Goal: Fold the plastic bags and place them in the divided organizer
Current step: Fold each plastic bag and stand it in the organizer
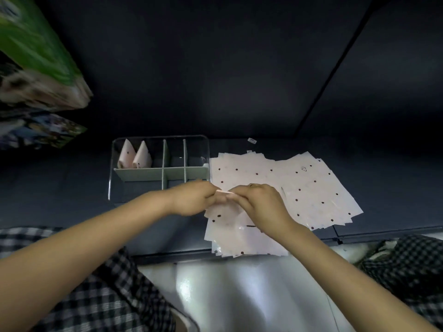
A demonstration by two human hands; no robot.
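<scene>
- Your left hand (194, 198) and right hand (260, 202) pinch one dotted bag (224, 213) (print unreadable, blurred).
- Beyond the grip, the organizer (159, 174) holds two folded bags (135, 155), seemingly cones.

Bare forearms, a ring (251, 185) on the right hand (261, 202), checked clothing (107, 295).

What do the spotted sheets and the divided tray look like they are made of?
The spotted sheets look like thin glossy plastic film: pale pink, limp, with a sheen. The divided tray seems clear hard plastic, as its outer wall is see-through; its dividers look opaque, matte pale green, probably plastic too.
</scene>
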